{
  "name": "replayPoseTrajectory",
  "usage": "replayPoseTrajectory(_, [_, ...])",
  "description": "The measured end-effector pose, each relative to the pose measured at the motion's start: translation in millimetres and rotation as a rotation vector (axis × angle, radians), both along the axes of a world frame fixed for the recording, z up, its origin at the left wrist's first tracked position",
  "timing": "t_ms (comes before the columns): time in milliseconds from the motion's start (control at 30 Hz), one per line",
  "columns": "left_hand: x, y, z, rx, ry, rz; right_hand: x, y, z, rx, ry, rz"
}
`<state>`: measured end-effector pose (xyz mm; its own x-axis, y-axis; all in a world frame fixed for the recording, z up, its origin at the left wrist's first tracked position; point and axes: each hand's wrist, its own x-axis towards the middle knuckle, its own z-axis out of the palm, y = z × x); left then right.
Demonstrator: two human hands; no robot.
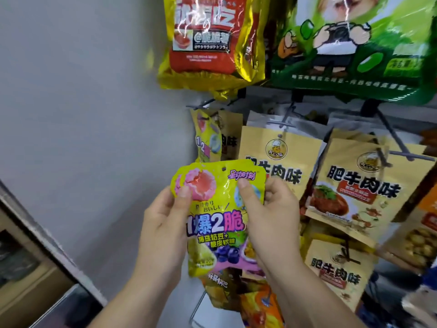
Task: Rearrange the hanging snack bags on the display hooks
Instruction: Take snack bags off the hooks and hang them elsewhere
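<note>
Right up front: yellow-green snack bag (220, 214), off the hooks, gripped near its top by left hand (163, 223) and right hand (272, 216), thumbs on the front, fingers (281, 190) clamped behind. Hides part of the lower bags. Reads "1爆2脆". Behind: one matching bag (207, 138) on a hook (201, 105), three tan bags (350, 185) reading "肥牛肉味". Above: one red-yellow bag (212, 41), one green bag (354, 50).

Grey metal display hooks (390, 131) jut from a pale wall (82, 91), carrying tan beef-flavour snack bags (354, 185); a yellow-and-red foil bag (212, 43) and a green printed bag (354, 67) hang above.
</note>
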<state>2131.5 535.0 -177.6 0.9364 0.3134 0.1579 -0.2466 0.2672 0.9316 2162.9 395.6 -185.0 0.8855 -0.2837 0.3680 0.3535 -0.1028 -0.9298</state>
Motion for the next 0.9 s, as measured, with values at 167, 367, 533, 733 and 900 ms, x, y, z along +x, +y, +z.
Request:
replayPoseTrajectory(167, [24.2, 39.9, -5.8, 0.045, 0.004, 0.087, 25.5, 35.4, 7.8, 0.004, 0.048, 0.048])
replayPoseTrajectory(367, [54.6, 80.6, -26.3, 0.167, 0.009, 0.252, 80.2, 54.0, 37.5, -0.175, 0.043, -0.082])
replayPoseTrajectory(533, [65.1, 95.0, -35.1, 0.193, -0.035, 0.309, 117.3, 69.5, 41.3, -0.329, 0.091, -0.2])
replayPoseTrajectory(733, [64.0, 102.3, -36.8, 0.237, -0.07, 0.238, 124.2, 81.6, 35.2, -0.358, 0.046, -0.396])
replayPoseTrajectory(900, [53.3, 108.2, -37.4, 0.232, -0.102, 0.152, 96.5, 86.1, 41.2, -0.403, -0.063, -0.455])
